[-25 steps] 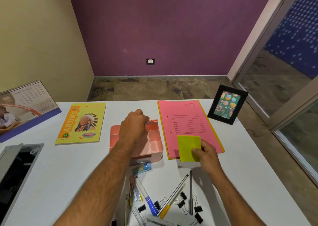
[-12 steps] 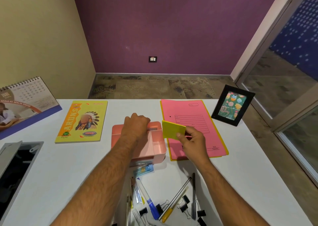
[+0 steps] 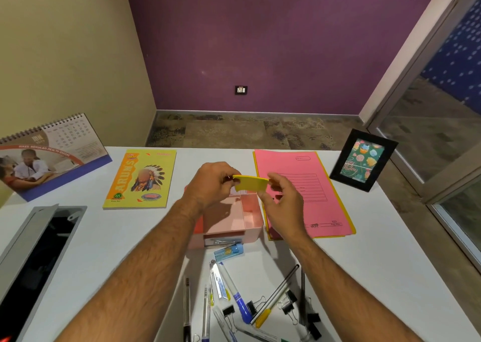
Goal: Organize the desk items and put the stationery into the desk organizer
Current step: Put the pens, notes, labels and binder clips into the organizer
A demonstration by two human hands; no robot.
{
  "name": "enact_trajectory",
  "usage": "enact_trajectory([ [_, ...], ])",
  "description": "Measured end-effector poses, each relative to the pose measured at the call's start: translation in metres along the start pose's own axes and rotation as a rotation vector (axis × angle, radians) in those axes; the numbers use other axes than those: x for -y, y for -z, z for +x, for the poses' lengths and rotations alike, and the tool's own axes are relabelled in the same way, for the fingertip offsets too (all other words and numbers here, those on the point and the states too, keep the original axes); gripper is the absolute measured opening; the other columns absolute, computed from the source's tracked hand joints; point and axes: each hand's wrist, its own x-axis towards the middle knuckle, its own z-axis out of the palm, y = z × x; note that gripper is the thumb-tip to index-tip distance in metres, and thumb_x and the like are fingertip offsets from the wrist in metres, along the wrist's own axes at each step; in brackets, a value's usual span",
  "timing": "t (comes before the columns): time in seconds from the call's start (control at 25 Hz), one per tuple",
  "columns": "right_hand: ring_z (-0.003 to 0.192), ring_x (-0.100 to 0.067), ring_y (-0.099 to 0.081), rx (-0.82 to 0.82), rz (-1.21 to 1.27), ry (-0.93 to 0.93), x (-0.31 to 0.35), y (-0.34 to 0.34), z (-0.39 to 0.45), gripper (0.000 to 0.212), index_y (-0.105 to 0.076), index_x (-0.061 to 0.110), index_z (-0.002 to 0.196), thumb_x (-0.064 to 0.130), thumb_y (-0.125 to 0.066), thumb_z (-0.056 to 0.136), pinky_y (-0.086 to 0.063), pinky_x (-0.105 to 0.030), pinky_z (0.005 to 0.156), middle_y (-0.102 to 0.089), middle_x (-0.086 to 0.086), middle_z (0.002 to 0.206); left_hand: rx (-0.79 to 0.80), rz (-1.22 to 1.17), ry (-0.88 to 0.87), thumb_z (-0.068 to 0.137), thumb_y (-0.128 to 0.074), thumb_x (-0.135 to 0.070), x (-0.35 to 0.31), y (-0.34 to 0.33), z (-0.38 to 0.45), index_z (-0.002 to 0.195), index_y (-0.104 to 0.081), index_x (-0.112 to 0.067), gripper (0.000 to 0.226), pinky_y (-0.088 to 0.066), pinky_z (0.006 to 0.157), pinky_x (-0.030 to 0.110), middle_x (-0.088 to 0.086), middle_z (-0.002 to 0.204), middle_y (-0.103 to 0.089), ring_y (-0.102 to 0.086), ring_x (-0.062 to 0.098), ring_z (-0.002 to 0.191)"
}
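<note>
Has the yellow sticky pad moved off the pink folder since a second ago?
Yes. The yellow sticky pad has gone left and up from the pink folder; both hands now hold it above the pink organizer.

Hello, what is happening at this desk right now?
A person is tidying a white desk. Both hands hold a yellow sticky-note pad above the pink desk organizer: the left hand pinches its left edge, the right hand its right edge. The pad is not yet inside. Pens and binder clips lie loose on the desk nearer the person.
</note>
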Motion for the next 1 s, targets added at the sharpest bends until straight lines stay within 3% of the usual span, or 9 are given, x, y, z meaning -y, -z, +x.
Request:
enact_trajectory([
  [0.12, 0.089, -0.004, -0.056, 0.044, -0.071, 0.045, 0.001, -0.002, -0.035, 0.039, -0.061, 0.024, 0.111, 0.014, -0.079, 0.079, -0.048, -0.021, 0.073, -0.061, 0.008, 0.103, -0.068, 0.149, 0.113, 0.084, -0.071, -0.016, 0.002, 0.005, -0.001, 0.093, -0.078, -0.022, 0.013, -0.052, 0.070, 0.029, 0.003, 0.085, -0.074, -0.066, 0.023, 0.077],
  [0.28, 0.105, -0.013, -0.053, 0.715, -0.363, 0.405, -0.013, -0.002, -0.105, 0.035, -0.059, 0.031, 0.114, 0.043, -0.068, 0.082, -0.045, -0.035, 0.095, -0.062, 0.005, 0.113, -0.025, 0.303, 0.326, 0.088, -0.066, -0.030, 0.001, 0.002, 0.001, 0.098, -0.076, -0.028, 0.015, -0.052, 0.069, 0.033, 0.003, 0.089, -0.075, -0.066, 0.028, 0.082],
  [0.4, 0.098, -0.019, -0.051, 0.985, -0.567, 0.773, -0.040, -0.018, -0.139, 0.033, -0.054, 0.027, 0.122, 0.039, -0.057, 0.092, -0.038, -0.035, 0.081, -0.062, 0.002, 0.114, 0.054, 0.322, 0.370, 0.088, -0.065, -0.028, 0.003, -0.008, 0.001, 0.101, -0.076, -0.027, 0.017, -0.050, 0.067, 0.031, 0.004, 0.089, -0.074, -0.066, 0.027, 0.080],
  [0.44, 0.090, -0.017, -0.052, 1.003, -0.619, 0.845, -0.051, -0.027, -0.150, 0.027, -0.054, 0.030, 0.121, 0.035, -0.051, 0.094, -0.039, -0.034, 0.075, -0.063, 0.004, 0.107, 0.078, 0.330, 0.373, 0.087, -0.065, -0.027, 0.004, -0.012, 0.000, 0.101, -0.075, -0.027, 0.017, -0.050, 0.067, 0.031, 0.004, 0.088, -0.074, -0.066, 0.026, 0.080],
  [0.56, 0.066, -0.003, -0.045, 1.087, -0.796, 0.728, -0.081, -0.047, -0.173, 0.011, -0.057, 0.043, 0.094, 0.047, -0.053, 0.086, -0.032, -0.021, 0.064, -0.051, 0.018, 0.082, 0.131, 0.366, 0.391, 0.089, -0.062, -0.028, 0.011, -0.021, -0.004, 0.100, -0.074, -0.026, 0.017, -0.046, 0.064, 0.029, 0.002, 0.086, -0.072, -0.062, 0.023, 0.076],
  [0.64, 0.062, -0.001, -0.039, 1.142, -0.888, 0.614, -0.087, -0.052, -0.180, 0.023, -0.052, 0.041, 0.078, 0.063, -0.055, 0.076, -0.023, -0.016, 0.065, -0.042, 0.020, 0.074, 0.160, 0.382, 0.390, 0.092, -0.058, -0.031, 0.014, -0.026, -0.007, 0.100, -0.072, -0.024, 0.018, -0.043, 0.064, 0.029, 0.001, 0.085, -0.070, -0.057, 0.021, 0.073],
  [0.72, 0.066, 0.000, -0.038, 1.042, -0.894, 0.666, -0.084, -0.048, -0.184, 0.025, -0.050, 0.045, 0.082, 0.069, -0.042, 0.083, -0.029, -0.015, 0.062, -0.040, 0.020, 0.074, 0.196, 0.371, 0.383, 0.096, -0.053, -0.034, 0.014, -0.030, -0.008, 0.103, -0.070, -0.021, 0.022, -0.039, 0.067, 0.029, 0.003, 0.092, -0.071, -0.053, 0.018, 0.075],
  [0.84, 0.072, -0.003, -0.044, 0.915, -0.845, 0.845, -0.078, -0.045, -0.184, 0.013, -0.050, 0.043, 0.098, 0.048, -0.037, 0.097, -0.037, -0.022, 0.068, -0.039, 0.015, 0.085, 0.232, 0.359, 0.365, 0.098, -0.051, -0.036, 0.014, -0.031, -0.009, 0.111, -0.069, -0.017, 0.030, -0.037, 0.070, 0.030, 0.004, 0.103, -0.069, -0.054, 0.017, 0.083],
  [1.0, 0.075, -0.010, -0.051, 1.028, -0.829, 0.925, -0.071, -0.045, -0.188, 0.014, -0.053, 0.045, 0.105, 0.048, -0.044, 0.096, -0.048, -0.030, 0.070, -0.046, 0.010, 0.088, 0.195, 0.300, 0.390, 0.094, -0.058, -0.038, 0.017, -0.029, -0.017, 0.122, -0.066, -0.018, 0.036, -0.045, 0.085, 0.035, 0.004, 0.117, -0.065, -0.059, 0.023, 0.104],
])
